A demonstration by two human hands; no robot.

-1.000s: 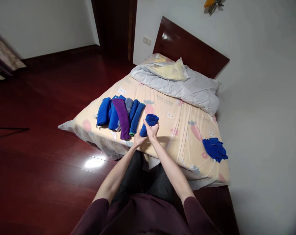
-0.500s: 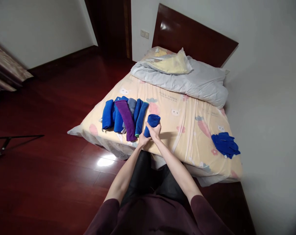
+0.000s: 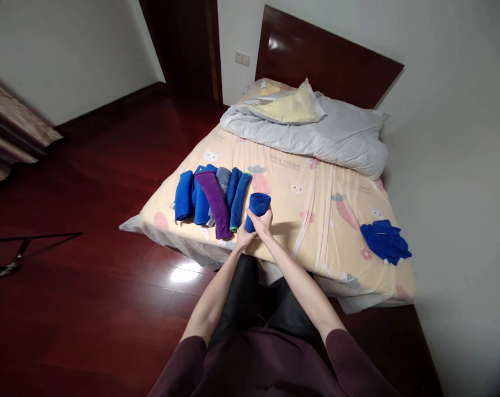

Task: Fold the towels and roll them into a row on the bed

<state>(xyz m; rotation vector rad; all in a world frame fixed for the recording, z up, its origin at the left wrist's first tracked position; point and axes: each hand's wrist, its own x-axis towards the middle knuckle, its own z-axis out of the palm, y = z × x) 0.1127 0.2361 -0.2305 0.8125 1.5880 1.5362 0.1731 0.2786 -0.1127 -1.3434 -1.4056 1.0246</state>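
Both of my hands grip one rolled blue towel (image 3: 258, 205) over the near edge of the bed (image 3: 316, 209). My left hand (image 3: 245, 238) clasps its lower end and my right hand (image 3: 263, 223) wraps round its middle. Just to the left lies a row of rolled towels (image 3: 211, 194), blue ones with a purple one (image 3: 215, 203) and a grey one among them. A loose pile of blue cloths (image 3: 386, 241) rests at the bed's right near corner.
A grey duvet (image 3: 316, 135) and a yellow pillow (image 3: 289, 107) are bunched by the dark wooden headboard (image 3: 328, 60). Red wooden floor (image 3: 88, 248) spreads to the left, with a black stand's legs (image 3: 22, 248) on it. A white wall runs along the right.
My hands and the rolled towel keep the same grip. The camera view has shifted a little, so the bed sits slightly further right and lower.
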